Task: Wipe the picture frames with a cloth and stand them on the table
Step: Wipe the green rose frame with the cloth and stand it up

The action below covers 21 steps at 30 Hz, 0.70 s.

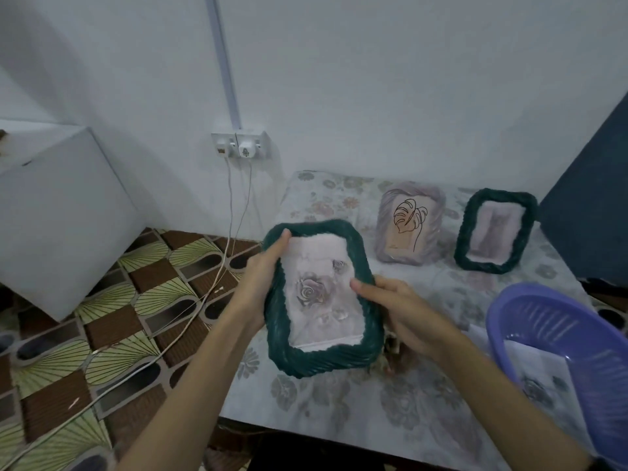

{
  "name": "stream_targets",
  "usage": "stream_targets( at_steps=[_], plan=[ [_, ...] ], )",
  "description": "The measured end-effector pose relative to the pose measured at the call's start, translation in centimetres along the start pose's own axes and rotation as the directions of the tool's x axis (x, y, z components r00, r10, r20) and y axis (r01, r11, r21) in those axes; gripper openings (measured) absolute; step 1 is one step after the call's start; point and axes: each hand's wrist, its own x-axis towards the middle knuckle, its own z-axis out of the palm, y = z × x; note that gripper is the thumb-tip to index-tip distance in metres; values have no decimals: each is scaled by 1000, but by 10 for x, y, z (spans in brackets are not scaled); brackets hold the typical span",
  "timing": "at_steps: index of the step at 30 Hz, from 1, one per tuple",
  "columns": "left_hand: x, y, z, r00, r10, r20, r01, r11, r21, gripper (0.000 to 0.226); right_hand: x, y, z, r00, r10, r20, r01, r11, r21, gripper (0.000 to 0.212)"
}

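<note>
Both hands clamp the dark green rose-print frame: my left hand (263, 266) curled over its upper left rim, my right hand (404, 317) pinching the right rim, so the frame (319, 300) hangs tilted above the floral-clothed table (339, 413). Beyond my right-hand grip two frames (409, 224) (496, 231) already stand. I judge a careless set-down could tip this one, or knock those over.

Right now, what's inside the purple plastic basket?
Inside the purple plastic basket lies a white sheet with a grey flower print, maybe another picture. The basket's rim and the picture's edge hide the rest.
</note>
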Motion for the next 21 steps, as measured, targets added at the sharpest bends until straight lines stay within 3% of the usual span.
stream_targets(
  at_steps=[3,5,7,10,14,18,21],
  plan=[
    [0,-4,3,999,32,-29,-23,962,271,43,-13,-1,-2,995,96,33,-100,982,158,11],
    [-3,-6,2,995,-94,21,77,905,417,51,-21,2,-7,984,165,59,-173,970,171,18],
    [-7,-11,2,968,-241,75,184,878,442,52,-27,4,-13,967,235,101,-249,954,169,15],
    [-7,-22,3,945,-294,141,240,919,312,45,-24,7,-18,959,266,95,-280,942,184,20],
    [19,-21,10,980,-112,166,103,993,65,44,11,-2,-24,988,150,49,-154,982,105,31],
    [71,5,18,977,104,186,-137,976,171,54,73,-26,-34,994,-18,-108,-5,977,-214,17],
    [131,28,25,964,186,191,-233,935,268,59,135,-41,-42,974,-136,-179,84,958,-273,22]
  ],
)
